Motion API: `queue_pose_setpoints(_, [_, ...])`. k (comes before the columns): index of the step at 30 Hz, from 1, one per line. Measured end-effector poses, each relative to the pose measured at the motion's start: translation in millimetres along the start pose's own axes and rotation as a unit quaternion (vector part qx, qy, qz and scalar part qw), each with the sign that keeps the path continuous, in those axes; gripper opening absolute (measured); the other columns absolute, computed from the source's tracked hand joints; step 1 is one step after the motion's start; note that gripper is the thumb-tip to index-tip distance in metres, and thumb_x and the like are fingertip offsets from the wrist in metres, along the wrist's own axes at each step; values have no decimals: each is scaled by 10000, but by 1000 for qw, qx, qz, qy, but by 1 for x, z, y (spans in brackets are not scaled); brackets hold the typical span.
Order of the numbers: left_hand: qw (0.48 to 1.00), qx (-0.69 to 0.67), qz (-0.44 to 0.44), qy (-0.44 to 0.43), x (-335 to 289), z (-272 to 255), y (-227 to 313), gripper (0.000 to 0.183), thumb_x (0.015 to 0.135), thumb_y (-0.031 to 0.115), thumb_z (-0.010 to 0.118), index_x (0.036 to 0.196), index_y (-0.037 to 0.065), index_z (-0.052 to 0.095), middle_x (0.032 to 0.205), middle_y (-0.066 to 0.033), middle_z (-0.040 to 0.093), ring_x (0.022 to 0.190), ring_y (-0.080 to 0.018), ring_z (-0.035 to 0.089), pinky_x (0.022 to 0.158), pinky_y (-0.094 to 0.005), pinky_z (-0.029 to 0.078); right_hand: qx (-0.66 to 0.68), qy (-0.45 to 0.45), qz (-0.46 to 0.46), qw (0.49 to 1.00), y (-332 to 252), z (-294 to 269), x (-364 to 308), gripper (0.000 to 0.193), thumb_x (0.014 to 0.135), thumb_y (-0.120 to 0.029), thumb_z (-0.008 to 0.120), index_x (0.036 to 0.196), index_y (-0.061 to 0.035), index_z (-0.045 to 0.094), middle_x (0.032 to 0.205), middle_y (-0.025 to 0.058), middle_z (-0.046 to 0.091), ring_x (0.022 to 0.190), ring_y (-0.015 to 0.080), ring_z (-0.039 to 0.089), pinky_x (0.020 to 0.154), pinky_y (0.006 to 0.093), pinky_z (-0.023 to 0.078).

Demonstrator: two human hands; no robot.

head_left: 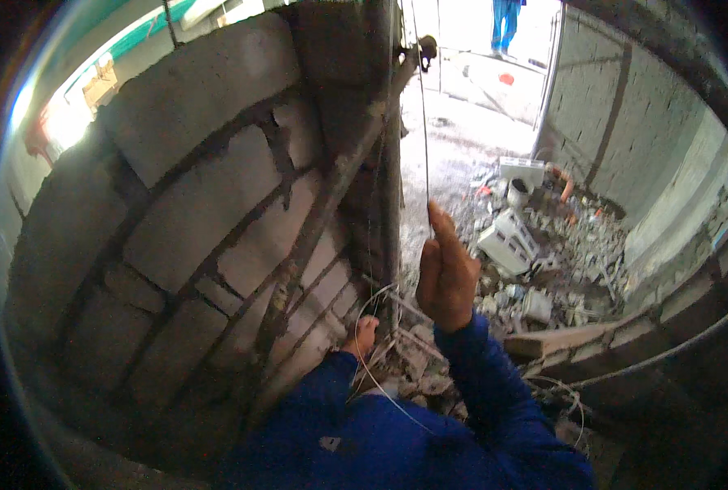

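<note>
My right hand (447, 273) is raised in the middle with its fingers stretched upward. A thin dark line (423, 106) comes down from above and meets its fingertips; whether it passes between the fingers is hidden. Lower and to the left, my left hand (365, 333) is closed at the foot of an upright metal pole (391, 196), beside the block wall (217, 171). It seems to hold a thin wire, though its fingers show only in part. A pale loop of wire (364, 359) curves past that hand and over my blue sleeve.
A slanting pole (323, 204) braces across the wall, joined near the top by a clamp (427, 51). Rubble (576, 269) with a hollow block (508, 242) covers the ground at right. A wooden board (556, 339) lies nearby. Another person (505, 28) in blue trousers stands far off.
</note>
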State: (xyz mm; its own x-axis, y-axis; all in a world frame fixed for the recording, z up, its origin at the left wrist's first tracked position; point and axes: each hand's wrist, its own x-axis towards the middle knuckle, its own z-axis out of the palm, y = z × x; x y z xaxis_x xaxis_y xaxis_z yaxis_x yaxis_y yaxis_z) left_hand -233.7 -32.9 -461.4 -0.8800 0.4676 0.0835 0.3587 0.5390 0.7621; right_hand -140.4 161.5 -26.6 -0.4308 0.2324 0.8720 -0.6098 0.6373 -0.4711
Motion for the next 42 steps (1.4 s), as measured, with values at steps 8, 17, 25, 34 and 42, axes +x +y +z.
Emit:
queue_pose_setpoints(8, [947,-253,-197,23,-15,-44,60,226,942,282,480,857,79,529,832,-57,488,715,-165,449,698,-314,409,-2,-6,22,1000,47,1,6,332,958,-131,465,1261,-21,547,635,33,530,542,74,475,511,257,401])
queue_pose_setpoints(17, [974,-136,-154,92,-31,12,-20,313,985,392,424,1003,101,537,747,-22,465,502,-134,409,508,-301,404,21,12,39,999,51,12,-6,324,903,-41,491,1216,-55,574,637,51,615,591,167,599,1050,470,232])
queue_pose_setpoints(25, [890,-312,-331,-20,-43,0,-5,471,953,543,408,793,108,491,584,18,388,457,-105,372,431,-272,326,80,28,120,989,35,-3,-18,270,914,-92,516,1154,-13,611,628,38,554,531,79,476,533,238,404])
queue_pose_setpoints(34, [835,-358,-418,14,-25,16,-4,501,925,515,503,710,63,516,614,-18,456,529,-147,450,500,-331,390,18,37,79,996,39,9,-28,359,969,-201,481,1191,78,515,650,-13,468,517,41,384,483,184,358])
queue_pose_setpoints(42, [830,-410,-376,40,-32,41,-38,464,916,488,537,674,97,479,511,-28,404,389,-140,394,369,-324,305,71,-15,101,992,58,-11,-12,330,942,-183,524,1193,31,545,692,7,513,588,55,431,541,206,379])
